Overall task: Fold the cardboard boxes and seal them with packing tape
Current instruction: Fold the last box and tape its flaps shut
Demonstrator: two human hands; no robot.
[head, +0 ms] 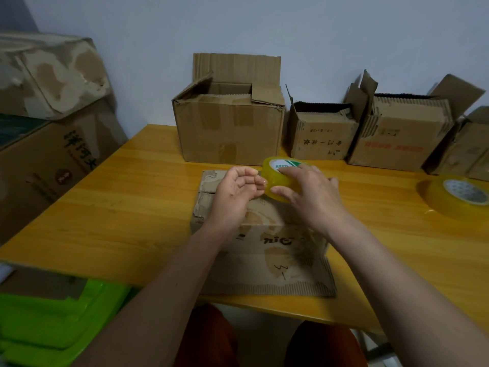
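A worn cardboard box (264, 242) lies in front of me on the yellow wooden table (127, 213), its flaps closed on top. My right hand (312, 197) grips a roll of yellowish clear packing tape (277, 176) held over the box's far edge. My left hand (238, 192) is beside the roll with curled fingers, fingertips pinching at the roll's side where the tape end sits. Whether a strip is pulled free I cannot tell.
Several open cardboard boxes (230, 123) (322, 131) (402, 133) stand along the wall at the back of the table. A second, bigger tape roll (455, 197) lies at the right. Large boxes (50, 144) are stacked at the left; a green plastic bin (53, 321) sits lower left.
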